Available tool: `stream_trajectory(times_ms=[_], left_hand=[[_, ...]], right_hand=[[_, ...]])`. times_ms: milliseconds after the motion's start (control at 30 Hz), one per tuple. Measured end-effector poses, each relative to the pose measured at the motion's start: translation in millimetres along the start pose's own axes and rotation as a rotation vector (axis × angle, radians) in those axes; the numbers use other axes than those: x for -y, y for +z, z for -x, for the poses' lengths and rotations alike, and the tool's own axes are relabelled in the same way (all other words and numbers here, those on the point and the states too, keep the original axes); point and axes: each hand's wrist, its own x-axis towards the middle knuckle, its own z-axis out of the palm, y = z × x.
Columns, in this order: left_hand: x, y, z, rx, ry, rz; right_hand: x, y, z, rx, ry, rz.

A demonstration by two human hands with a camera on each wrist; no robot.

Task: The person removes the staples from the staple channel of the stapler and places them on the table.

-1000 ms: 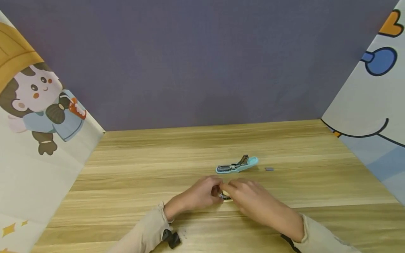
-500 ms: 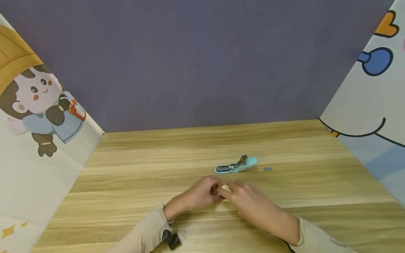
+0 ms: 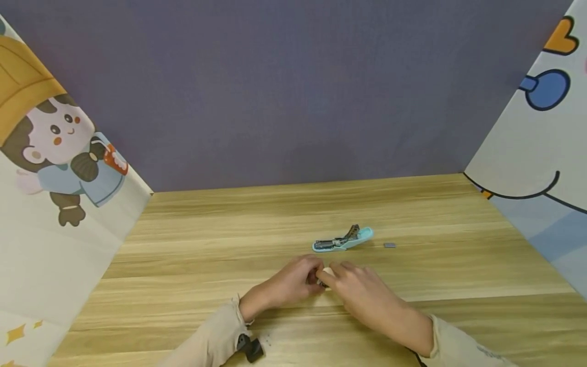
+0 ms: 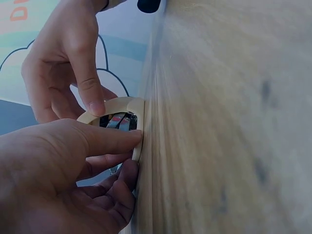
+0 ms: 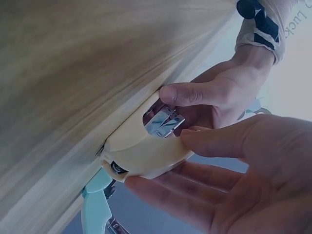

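Right wrist view: pinching a cream, rounded plastic casing [image 5: 139, 148] against the tan wood-grained bench [image 5: 73, 73] with left fingers [image 4: 109, 139] and right fingers [image 5: 165, 199] parted casing-wide, probably for steadiness.

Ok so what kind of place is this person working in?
Probably a small partitioned tabletop booth, though the wider room is out of sight: a wood-grain table, a plain dark panel behind it, and cartoon-printed side panels.

Grey slanted letters [image 5: 298, 20] on the pale wall panel [image 5: 292, 87] read "Luck"; orange letters [image 4: 19, 12] on the white-and-blue printed panel [image 4: 122, 34] are unreadable
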Motion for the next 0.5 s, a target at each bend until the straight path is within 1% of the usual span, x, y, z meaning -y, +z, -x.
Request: stream_trajectory(times_ms=[67,133,333,500], left_hand=[[0.0,0.2,0.5,0.001,-0.006,0.003],[0.0,0.2,0.9,0.001,-0.011,0.004],[-0.1,-0.1,2.1,0.008,-0.007,0.018],[0.3,-0.5,2.5,0.008,0.010,0.028]], right_hand=[[-1,-1,-0.9,0.004,-0.004,-0.023],[-2,-2,-2.0,0.026,-0.007,-0.057],[-10,-5,-4.3,0.085,0.000,-0.209],[-13,-6,-4.6,0.086,0.007,-0.250]])
